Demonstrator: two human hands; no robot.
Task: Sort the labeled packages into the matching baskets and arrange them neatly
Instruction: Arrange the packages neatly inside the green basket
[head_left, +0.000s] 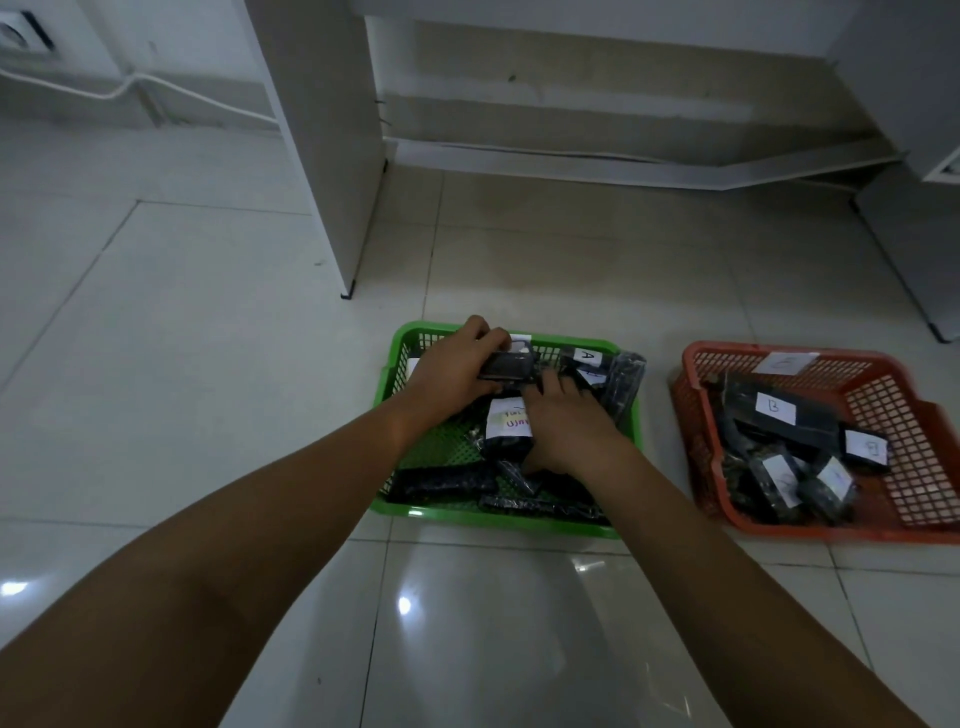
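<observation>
A green basket (498, 520) lies on the floor in front of me, holding several black wrapped packages with white labels; one label reads A (587, 356). My left hand (457, 366) grips a small black package (506, 366) at the basket's far side. My right hand (569, 426) rests with fingers spread on the packages in the basket's middle, beside a labeled package (506, 423). To the right stands a red basket (914, 452) with several black packages labeled B (775, 408).
Glossy white floor tiles surround both baskets. A white cabinet panel (332, 156) stands behind the green basket to the left, and another white furniture leg (904, 249) is at the far right. A cable runs along the back wall.
</observation>
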